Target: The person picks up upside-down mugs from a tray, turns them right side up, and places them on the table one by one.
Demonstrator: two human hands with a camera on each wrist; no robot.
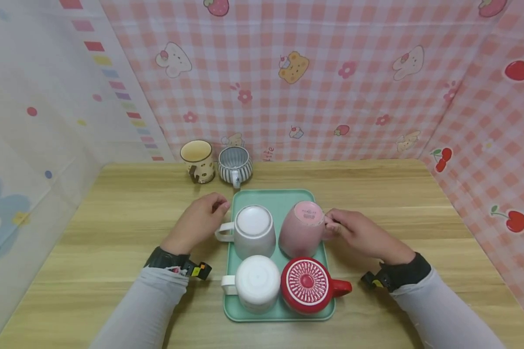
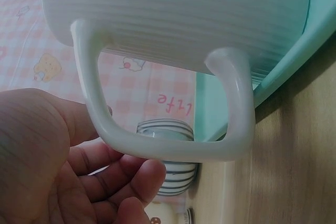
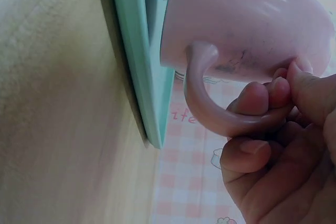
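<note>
While the pink mug [image 1: 302,229] stood upturned at the far right of the green tray [image 1: 283,198], its handle was pinched by the right hand [image 1: 361,233]. The white mug's [image 1: 254,229] handle was neared by the left hand [image 1: 198,222], fingers loosely curled and empty.

- Left hand [image 1: 199,220]: bare, above a black wrist strap carrying a small block with orange and yellow marks.
- Right hand [image 1: 361,234]: bare, with a matching black strap.
- Both forearms in light grey sleeves.
</note>
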